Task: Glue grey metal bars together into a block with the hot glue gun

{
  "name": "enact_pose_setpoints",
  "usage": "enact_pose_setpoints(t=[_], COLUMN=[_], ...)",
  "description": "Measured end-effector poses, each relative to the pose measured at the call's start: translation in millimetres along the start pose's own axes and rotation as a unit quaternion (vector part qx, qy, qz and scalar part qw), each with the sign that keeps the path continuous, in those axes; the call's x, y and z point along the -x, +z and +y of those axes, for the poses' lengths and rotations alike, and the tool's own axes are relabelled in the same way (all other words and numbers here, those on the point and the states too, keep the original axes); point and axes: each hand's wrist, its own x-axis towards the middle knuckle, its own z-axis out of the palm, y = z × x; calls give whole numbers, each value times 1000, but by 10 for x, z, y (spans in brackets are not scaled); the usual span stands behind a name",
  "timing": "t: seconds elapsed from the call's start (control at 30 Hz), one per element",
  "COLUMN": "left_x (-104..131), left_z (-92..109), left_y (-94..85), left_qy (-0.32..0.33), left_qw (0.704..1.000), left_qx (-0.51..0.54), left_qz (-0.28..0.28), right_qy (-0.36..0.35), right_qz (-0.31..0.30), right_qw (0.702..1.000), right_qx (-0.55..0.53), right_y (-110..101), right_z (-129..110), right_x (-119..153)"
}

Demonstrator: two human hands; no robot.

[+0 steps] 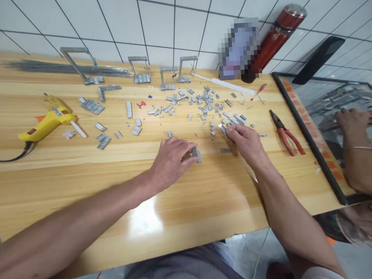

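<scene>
One yellow glue gun (46,125), label too small to read; four upright grey frames (72,66) near wall. Left hand (171,159), mid-table, pinching grey block (194,151)! Right hand (246,141) pinching small metal piece (222,129) beside scattered bits (207,102). One pliers (284,133), red-handled.

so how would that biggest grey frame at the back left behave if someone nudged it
The grey frame might tip fairly easily, since it rises tall from a small base. Its straight post and top bar look stiff. The small blue piece hanging from the bar would probably swing.
</scene>
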Motion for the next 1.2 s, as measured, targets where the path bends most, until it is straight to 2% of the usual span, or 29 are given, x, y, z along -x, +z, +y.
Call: enact_pose_setpoints(t=[0.13,0.33,0.63,0.73,0.97,1.07,1.2], left_x=[-2,-15,-16,-14,-9,-8,-8], left_z=[10,27,39,39,44,36,22], left_y=[-9,-29,-38,-40,-38,-31,-25], left_qy=[-12,-35,-35,-30,-34,-34,-29], left_qw=[1000,999,999,999,999,999,999], left_qx=[9,23,18,17,12,13,18], left_qz=[-3,-17,-8,-5,-1,-4,2], right_qy=[20,-56,-56,-66,-79,-124,-212], right_qz=[10,71,92,103,79,76,29], right_qw=[1000,985,955,951,952,959,957], right_qx=[-7,150,276,284,284,244,196], right_y=[19,-1,21,22,22,48,107], right_z=[-5,-38,-88,-80,-48,-67,-121], right_x=[29,70,92,98,90,110,166])
